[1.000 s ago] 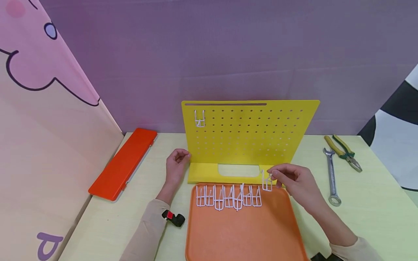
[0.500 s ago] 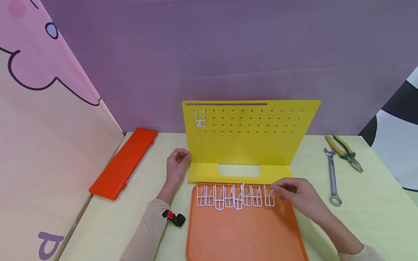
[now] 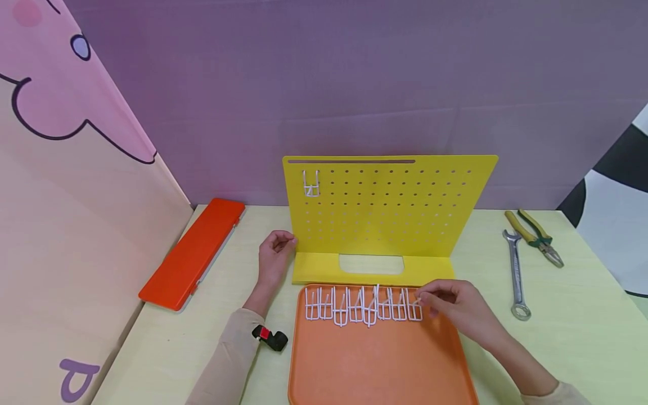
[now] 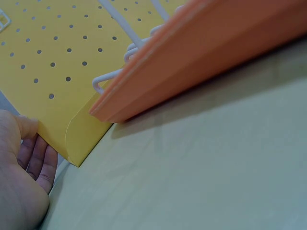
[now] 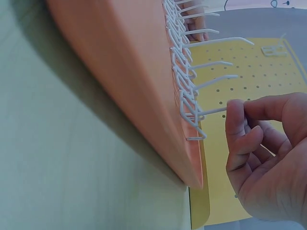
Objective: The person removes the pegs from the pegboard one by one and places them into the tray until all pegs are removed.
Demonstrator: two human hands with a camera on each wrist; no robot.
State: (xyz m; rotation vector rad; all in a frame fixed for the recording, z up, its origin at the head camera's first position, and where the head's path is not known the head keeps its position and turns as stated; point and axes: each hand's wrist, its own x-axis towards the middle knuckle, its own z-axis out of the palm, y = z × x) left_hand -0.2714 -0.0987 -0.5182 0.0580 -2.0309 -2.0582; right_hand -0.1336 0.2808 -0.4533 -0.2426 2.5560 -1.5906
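A yellow pegboard (image 3: 374,219) stands upright, its base against the orange tray (image 3: 379,360). One white wire hook (image 3: 311,184) hangs at its upper left. My left hand (image 3: 275,256) pinches the board's left edge, thumb in front and fingers behind, as the left wrist view shows. Along the tray's far side lies a row of several white pegboard hooks (image 3: 341,309). At the right end of that row, my right hand (image 3: 458,306) pinches the prong tip of another hook (image 3: 414,309) between thumb and forefinger. In the right wrist view this hook (image 5: 192,117) rests on the tray beside its neighbours.
A red flat case (image 3: 192,253) lies on the table at the left. On the right are a wrench (image 3: 516,275) and pliers (image 3: 534,236) with yellow-green handles. A purple cloth wall (image 3: 374,84) rises behind the table.
My right hand has brought its hook down from the pegboard's base to the tray, then slid it left against the end of the row. The left hand stays at the board's edge.
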